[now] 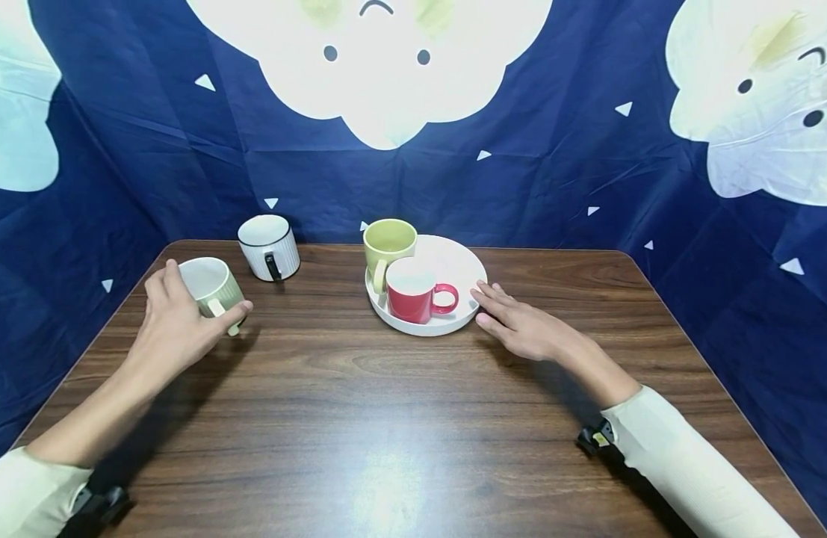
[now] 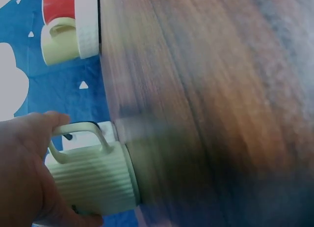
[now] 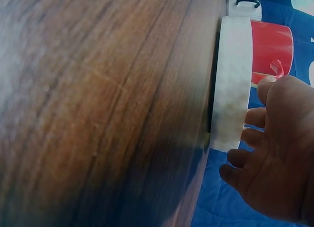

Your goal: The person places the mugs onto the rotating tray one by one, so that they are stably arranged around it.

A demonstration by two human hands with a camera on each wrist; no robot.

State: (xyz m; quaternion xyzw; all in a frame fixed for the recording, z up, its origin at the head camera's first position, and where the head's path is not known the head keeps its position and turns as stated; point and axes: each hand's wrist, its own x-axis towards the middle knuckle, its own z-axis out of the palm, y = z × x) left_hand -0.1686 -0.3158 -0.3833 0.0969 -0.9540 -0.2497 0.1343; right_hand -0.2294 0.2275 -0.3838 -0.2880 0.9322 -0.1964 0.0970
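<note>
At the left of the table, my left hand (image 1: 178, 321) grips a pale green ribbed mug (image 1: 226, 294) from its near side. The fingers lie along its left and the thumb is by its handle; the left wrist view shows the handle (image 2: 81, 127) between them. A white round plate (image 1: 453, 261) sits at the back middle, carrying a red mug (image 1: 409, 305) and a yellow-green mug (image 1: 391, 237). My right hand (image 1: 524, 329) has its fingers extended at the plate's right rim, close to the red mug's handle; whether they touch the rim is hard to tell.
Behind the green mug stands a white ribbed mug (image 1: 272, 246) with a black rim line and black handle. A dark blue cloth (image 1: 554, 194) with cloud shapes hangs behind and beside the wooden table (image 1: 359, 388).
</note>
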